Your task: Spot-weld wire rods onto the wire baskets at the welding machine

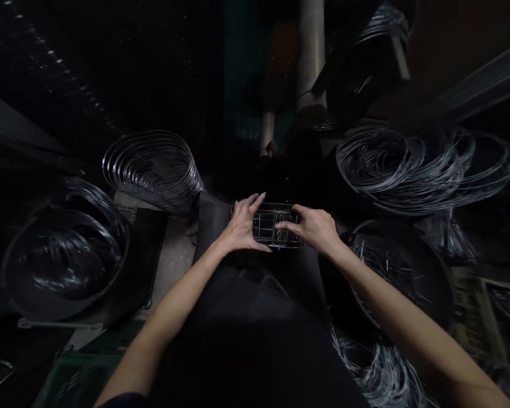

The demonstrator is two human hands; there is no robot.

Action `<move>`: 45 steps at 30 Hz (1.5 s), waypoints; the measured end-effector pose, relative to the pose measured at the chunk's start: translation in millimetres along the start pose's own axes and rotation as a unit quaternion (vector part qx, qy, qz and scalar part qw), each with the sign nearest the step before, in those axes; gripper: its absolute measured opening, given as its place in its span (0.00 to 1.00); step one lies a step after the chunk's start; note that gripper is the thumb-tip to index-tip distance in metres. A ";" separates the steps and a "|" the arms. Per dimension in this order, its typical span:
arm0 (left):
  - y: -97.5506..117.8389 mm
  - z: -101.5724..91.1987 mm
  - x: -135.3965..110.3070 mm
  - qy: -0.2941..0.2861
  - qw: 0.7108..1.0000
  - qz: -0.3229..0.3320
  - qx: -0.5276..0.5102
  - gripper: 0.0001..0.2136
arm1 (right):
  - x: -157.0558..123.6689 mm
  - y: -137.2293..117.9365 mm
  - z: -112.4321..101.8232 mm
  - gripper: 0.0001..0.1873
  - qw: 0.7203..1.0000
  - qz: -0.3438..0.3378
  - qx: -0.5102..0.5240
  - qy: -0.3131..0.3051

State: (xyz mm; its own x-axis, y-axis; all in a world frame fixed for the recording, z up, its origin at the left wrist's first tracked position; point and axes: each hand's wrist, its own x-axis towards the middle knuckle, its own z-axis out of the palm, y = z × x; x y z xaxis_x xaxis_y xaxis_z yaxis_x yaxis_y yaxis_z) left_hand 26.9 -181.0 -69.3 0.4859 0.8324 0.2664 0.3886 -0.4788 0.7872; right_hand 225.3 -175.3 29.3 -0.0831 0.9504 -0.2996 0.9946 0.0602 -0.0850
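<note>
A small wire rack (pixel 266 224) of crossed metal rods lies at the middle of the view, over a dark cloth or apron (pixel 255 294). My left hand (pixel 241 225) spans its left part, with the fingers at the far edge and the thumb along the near edge. At the right end, my right hand (pixel 317 226) is curled on the rack, and its thumb reaches over the rods. Some of the right fingertips are hidden. I cannot make out whether a small wire piece is also between them.
Coiled wire (pixel 153 164) stands at the left, with a round tub (pixel 15 277) of wire rings beside it. Wire hoops (pixel 408 170) lie at the right, above a round basin (pixel 440 272) of short pieces. A wire bundle (pixel 386 377) is lower right; a green crate (pixel 85 377) lower left.
</note>
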 end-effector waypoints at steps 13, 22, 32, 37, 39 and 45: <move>1.9 2.0 -8.4 0.034 0.999 0.011 0.012 0.60 | -10.0 -3.0 16.0 0.29 0.996 0.000 0.034 0.080; -11.3 -15.2 -20.1 0.157 0.985 0.016 -0.068 0.49 | -16.1 -0.6 20.2 0.38 0.996 0.009 0.021 0.091; 10.0 -6.1 -3.7 0.128 0.977 -0.067 0.157 0.08 | -12.2 -9.6 -11.8 0.32 0.987 -0.077 -0.072 0.121; 10.4 -15.3 8.2 0.058 0.989 -0.027 0.131 0.09 | 5.4 -34.7 -7.3 0.30 0.984 -0.125 -0.126 0.014; 6.9 -21.7 7.2 0.040 0.993 -0.015 0.108 0.12 | 7.5 -37.8 -3.3 0.31 0.987 -0.124 -0.105 0.011; 5.6 -34.6 -20.1 0.110 0.993 -0.028 0.032 0.34 | -12.5 -15.5 -11.8 0.23 0.986 -0.104 0.122 0.038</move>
State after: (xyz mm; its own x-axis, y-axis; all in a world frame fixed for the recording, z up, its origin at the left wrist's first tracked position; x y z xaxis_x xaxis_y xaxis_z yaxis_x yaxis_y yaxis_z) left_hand -7.8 -190.8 -51.1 0.2825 0.8957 0.3433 0.4625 -0.4407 0.7693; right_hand 211.7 -184.5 45.7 -0.2697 0.9458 -0.1811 0.9112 0.1898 -0.3657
